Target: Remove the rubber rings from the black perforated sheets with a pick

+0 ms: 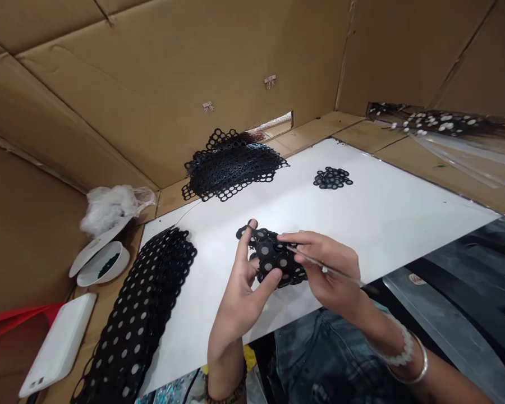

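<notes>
Between both hands, above the white board (219,314), is a piece of black ring mesh (273,255) made of joined round pieces with pale centres. My left hand (244,286) grips it from the left, thumb in front and index finger raised behind. Pinched in my right hand (330,269) is a thin metal tool (332,270), perhaps a needle or hook. Its tip end reaches the mesh, and its far end points right and looks blurred. My right fingertips touch the mesh edge. A small pile of loose black rings (333,178) lies farther back on the board.
A long dotted black mesh strip (130,325) lies left, and a heap of black ring netting (235,165) at the back. A white bowl (120,269), white fluff in plastic (109,205) and a white power bank-like block (59,345) line the left edge. Cardboard walls (185,62) enclose the back.
</notes>
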### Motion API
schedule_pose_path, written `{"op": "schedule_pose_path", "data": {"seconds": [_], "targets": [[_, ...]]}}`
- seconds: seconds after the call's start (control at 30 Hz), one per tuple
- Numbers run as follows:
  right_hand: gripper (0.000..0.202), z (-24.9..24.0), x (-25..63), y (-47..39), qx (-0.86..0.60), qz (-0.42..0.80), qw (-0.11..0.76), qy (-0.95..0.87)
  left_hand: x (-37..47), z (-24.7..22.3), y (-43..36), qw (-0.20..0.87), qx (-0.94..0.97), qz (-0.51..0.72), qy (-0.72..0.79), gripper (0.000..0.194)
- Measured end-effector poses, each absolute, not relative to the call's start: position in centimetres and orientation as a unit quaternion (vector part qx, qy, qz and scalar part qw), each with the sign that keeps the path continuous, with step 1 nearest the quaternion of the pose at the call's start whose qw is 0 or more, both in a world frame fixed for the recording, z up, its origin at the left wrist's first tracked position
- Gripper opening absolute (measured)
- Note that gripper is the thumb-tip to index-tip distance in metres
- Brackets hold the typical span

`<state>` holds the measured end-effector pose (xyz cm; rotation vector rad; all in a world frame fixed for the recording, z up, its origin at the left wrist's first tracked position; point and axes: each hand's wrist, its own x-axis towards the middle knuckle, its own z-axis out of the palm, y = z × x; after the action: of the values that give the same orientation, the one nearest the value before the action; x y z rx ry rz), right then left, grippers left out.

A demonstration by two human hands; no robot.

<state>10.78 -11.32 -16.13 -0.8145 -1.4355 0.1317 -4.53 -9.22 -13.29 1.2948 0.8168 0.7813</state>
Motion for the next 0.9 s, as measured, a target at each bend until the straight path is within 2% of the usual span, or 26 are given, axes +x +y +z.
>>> {"op": "schedule_pose_path", "data": {"seconds": [0.17,0.27,0.5,0.67,0.77,0.9], "targets": [[0.013,-16.3,9.7,-11.6,-0.369,-0.074,0.619,-0.69,-4.6,-12.9,-9.1,0.677,0.558,0.353,0.324,0.094],[0.016,-16.6,9.2,-11.4,-0.389,-0.075,0.603,-0.693,-4.7,-13.0,-9.1,0.662,0.568,0.354,0.337,0.093],[0.018,-16.3,9.3,-11.2,-0.368,-0.067,0.647,-0.665,-4.5,-13.5,-9.3,0.642,0.586,0.345,0.353,0.085],[0.018,-15.9,9.5,-11.3,-0.371,-0.023,0.64,-0.673,-4.6,-13.5,-9.5,0.627,0.603,0.337,0.36,0.079],[0.019,-16.2,9.2,-11.2,-0.385,-0.039,0.635,-0.669,-4.6,-13.5,-9.6,0.576,0.658,0.315,0.369,0.08],[0.022,-17.3,8.6,-10.9,-0.406,-0.123,0.642,-0.638,-4.8,-13.8,-9.7,0.442,0.771,0.28,0.364,0.075]]}}
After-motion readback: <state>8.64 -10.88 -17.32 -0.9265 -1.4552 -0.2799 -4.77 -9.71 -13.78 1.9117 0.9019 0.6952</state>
